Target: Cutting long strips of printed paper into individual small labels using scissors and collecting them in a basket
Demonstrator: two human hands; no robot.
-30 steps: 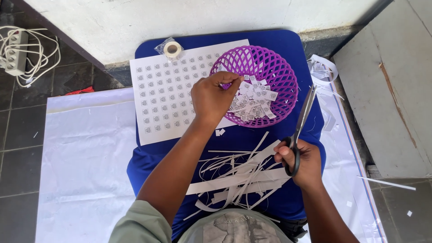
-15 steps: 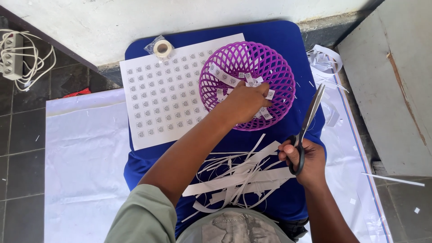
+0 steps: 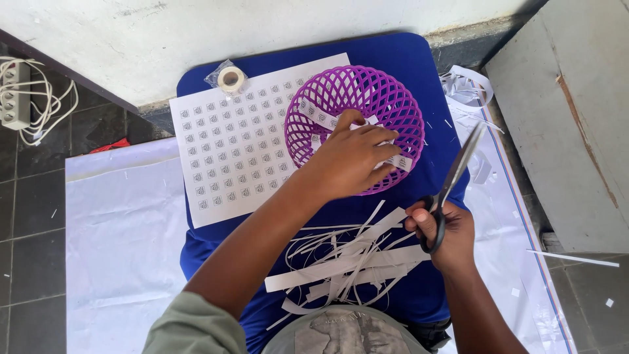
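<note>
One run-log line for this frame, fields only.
left hand: inside purple basket, on cut paper pieces | right hand: holds scissors, blades shut | near: printed sheet, paper strips

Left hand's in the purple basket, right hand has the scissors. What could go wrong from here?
1. The scissors in the right hand point toward the purple basket, close to the left hand; a slip might nick it.
2. The basket sits near the blue board's far right side; pressing in it may tip it and spill the cut labels.
3. Loose paper strips lie at the near edge and may slide off.
</note>
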